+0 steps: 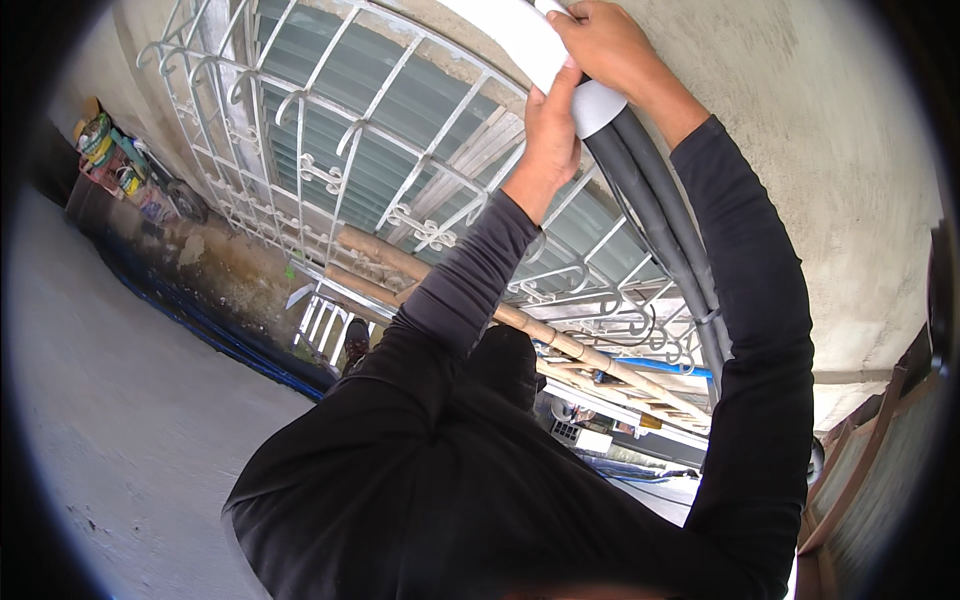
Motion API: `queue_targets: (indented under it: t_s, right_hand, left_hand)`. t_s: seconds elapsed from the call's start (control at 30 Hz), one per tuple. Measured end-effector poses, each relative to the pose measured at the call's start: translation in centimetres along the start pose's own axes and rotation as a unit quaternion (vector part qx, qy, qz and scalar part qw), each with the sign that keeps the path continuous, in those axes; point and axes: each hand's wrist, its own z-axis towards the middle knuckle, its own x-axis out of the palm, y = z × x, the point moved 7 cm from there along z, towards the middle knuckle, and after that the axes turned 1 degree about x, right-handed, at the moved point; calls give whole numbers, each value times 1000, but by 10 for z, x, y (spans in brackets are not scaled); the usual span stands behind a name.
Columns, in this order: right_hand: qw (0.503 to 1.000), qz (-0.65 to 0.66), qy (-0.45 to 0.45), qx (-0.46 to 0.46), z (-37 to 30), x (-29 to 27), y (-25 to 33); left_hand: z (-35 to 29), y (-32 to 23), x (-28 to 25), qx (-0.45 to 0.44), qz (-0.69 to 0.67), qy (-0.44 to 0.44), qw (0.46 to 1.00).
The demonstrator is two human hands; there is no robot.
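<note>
We have the white cover [520, 38] high up, over the upper end of the dark pipes [665, 215], at the wall's [810, 120] edge next to the window grille [415, 160]. Our left hand [553, 130] grips the cover's lower end, thumb up. Our right hand [612, 48] is curled against the cover beside it; its fingertips are partly hidden. Bamboo poles [590, 350] lie well below both hands.

A white cover [515, 35] runs past the view's top edge; it and the right hand [612, 48] partly hide the dark pipes [655, 190]. Some left hand [552, 135] fingers are hidden. Bright items [115, 160] by the low wall's end [190, 250] are too small to identify.
</note>
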Motion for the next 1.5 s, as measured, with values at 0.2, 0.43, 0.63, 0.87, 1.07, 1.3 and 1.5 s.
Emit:
queue_targets:
  t_s: [0.2,0.43,0.63,0.87,1.07,1.3,1.5]
  right_hand:
    - [996,0,-12,-83,-12,-21,6]
    - [986,157,64,10,-38,-22,28]
    - [991,-74,-3,-111,-95,-10,66]
    - [959,-184,-47,-212,-98,50,90]
    - [948,-214,-21,-234,-108,57,86]
    - [969,-165,63,-174,-127,49,91]
    - [998,66,-6,-21,-95,-35,36]
  left_hand:
    - [-14,12,5,86,133,-171,972]
    - [-18,14,6,198,265,-226,916]
    - [-14,35,9,288,329,-141,888]
    - [-42,69,-29,98,40,11,994]
    - [-44,66,-41,13,-114,25,993]
    - [-42,36,-35,-7,-175,17,984]
    - [-17,14,-33,16,-66,-111,991]
